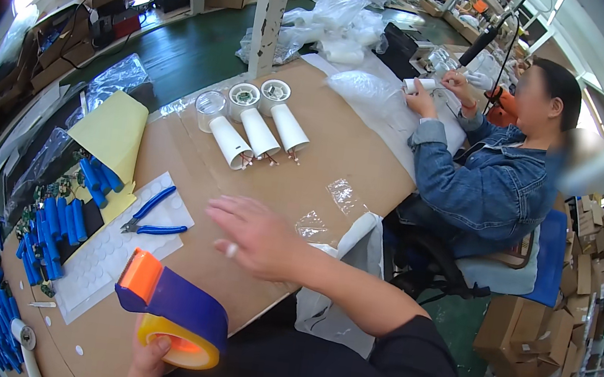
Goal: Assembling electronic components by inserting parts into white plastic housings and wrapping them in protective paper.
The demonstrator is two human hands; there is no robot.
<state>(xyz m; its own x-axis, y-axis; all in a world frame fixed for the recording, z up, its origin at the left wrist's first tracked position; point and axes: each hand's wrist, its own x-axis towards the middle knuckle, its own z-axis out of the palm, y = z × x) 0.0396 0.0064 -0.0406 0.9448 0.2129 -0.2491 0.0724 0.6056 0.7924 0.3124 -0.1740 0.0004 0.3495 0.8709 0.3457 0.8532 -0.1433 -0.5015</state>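
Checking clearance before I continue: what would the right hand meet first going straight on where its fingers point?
Probably the blue-handled cutters lying on the white sheet, but the right hand seems raised, so it may pass over.

The tape dispenser point(185, 306) partly hides the left hand point(147, 360).

Tabletop point(279, 185) free btwn tubes point(260, 132) & R hand point(256, 238); pliers point(155, 203) block L.

- Cardboard boxes point(525, 332) are stacked at the lower right.
- Clear plastic bags point(337, 22) are heaped near a worn white post point(268, 22).
- A co-worker point(514, 160) in a denim jacket point(464, 188) is seated at right.
- A yellow sheet point(114, 125) is noted at left.
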